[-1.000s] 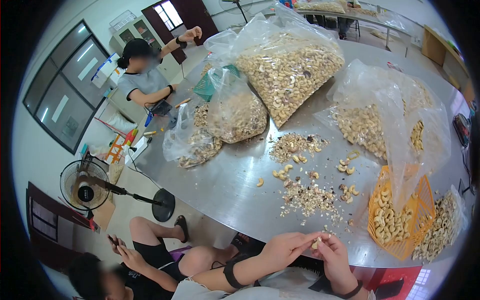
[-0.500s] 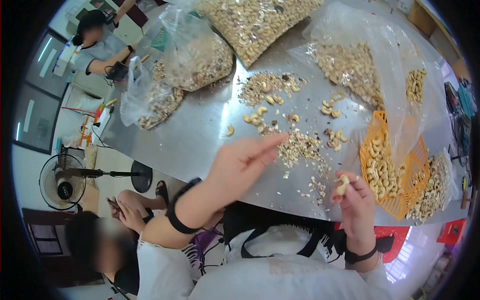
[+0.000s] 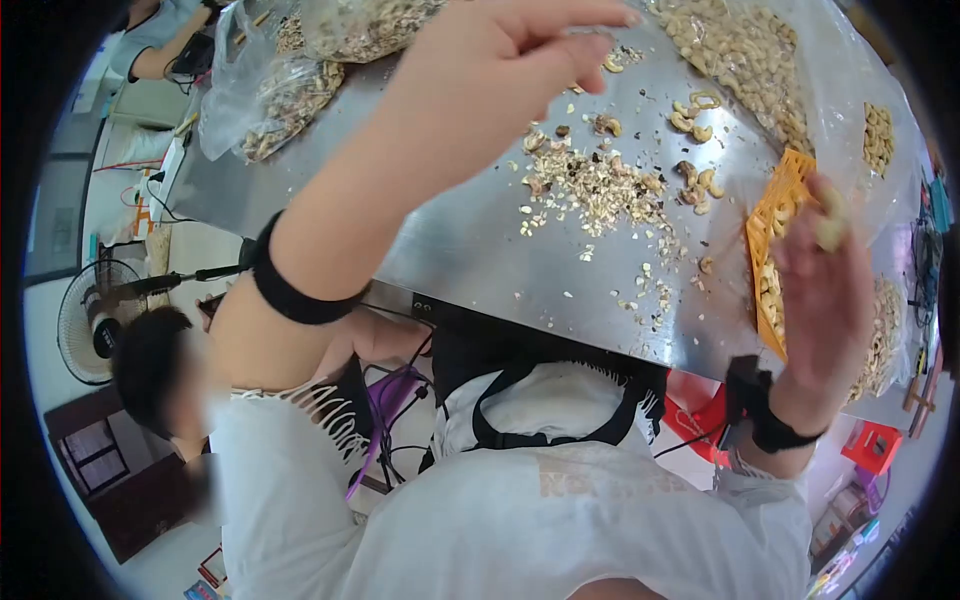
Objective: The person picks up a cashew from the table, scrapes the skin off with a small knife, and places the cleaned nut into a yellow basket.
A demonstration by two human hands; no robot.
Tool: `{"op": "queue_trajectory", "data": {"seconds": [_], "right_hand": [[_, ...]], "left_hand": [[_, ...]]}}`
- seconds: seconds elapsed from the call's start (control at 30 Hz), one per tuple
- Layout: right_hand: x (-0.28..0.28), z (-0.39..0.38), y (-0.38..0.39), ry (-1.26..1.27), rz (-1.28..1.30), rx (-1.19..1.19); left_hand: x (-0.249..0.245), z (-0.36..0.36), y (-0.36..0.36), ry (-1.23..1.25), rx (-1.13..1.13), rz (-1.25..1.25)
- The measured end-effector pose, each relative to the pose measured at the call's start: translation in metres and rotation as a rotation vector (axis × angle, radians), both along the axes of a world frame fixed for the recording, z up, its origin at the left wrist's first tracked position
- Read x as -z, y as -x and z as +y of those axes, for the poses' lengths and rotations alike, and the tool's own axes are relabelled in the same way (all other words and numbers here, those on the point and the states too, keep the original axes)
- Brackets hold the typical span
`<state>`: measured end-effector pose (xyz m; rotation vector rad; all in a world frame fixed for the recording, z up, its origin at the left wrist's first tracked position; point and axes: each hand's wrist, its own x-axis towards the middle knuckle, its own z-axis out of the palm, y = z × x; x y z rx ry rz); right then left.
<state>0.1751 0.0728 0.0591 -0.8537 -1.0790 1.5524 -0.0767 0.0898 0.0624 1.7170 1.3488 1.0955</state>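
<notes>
My left hand [image 3: 530, 50] reaches far over the metal table, its index finger stretched out and apart from the bent fingers below; nothing shows between them. Just past its fingertips lie a few cashews and crumbs. My right hand [image 3: 825, 285], smeared by motion, is raised in front of the orange basket [image 3: 757, 270] with a pale cashew [image 3: 832, 220] at its fingertips. The hand hides much of the basket and the cashews in it. Between my hands spreads a heap of broken cashew bits [image 3: 600, 190]. Small groups of cashews [image 3: 692, 122] and darker pieces [image 3: 690, 185] lie beside it.
A big clear bag of cashews [image 3: 735, 55] lies at the back right. Bags of mixed pieces [image 3: 295, 105] stand at the back left. More cashews [image 3: 882, 335] lie right of the basket. A seated person [image 3: 160, 370] and a fan [image 3: 95, 320] are at the left.
My left hand has gone forward, away from the crumb heap, and its fingers have parted. My right hand has risen with the cashew to the basket. The view has shifted.
</notes>
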Motion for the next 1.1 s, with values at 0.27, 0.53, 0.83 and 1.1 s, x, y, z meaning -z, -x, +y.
{"op": "queue_trajectory", "data": {"seconds": [0.27, 0.53, 0.83, 1.1], "right_hand": [[0.039, 0.03, 0.057, 0.124, 0.045, -0.222], [0.059, 0.043, 0.053, 0.101, -0.034, -0.302], [0.06, 0.041, 0.052, 0.208, -0.116, -0.337], [0.066, 0.045, 0.046, 0.196, -0.071, -0.37]], "left_hand": [[0.039, 0.018, -0.015, 0.229, 0.019, -0.242], [0.047, 0.03, -0.011, 0.24, 0.138, -0.331], [0.046, 0.02, -0.02, 0.262, 0.225, -0.347], [0.059, 0.018, -0.025, 0.363, 0.174, -0.245]]}}
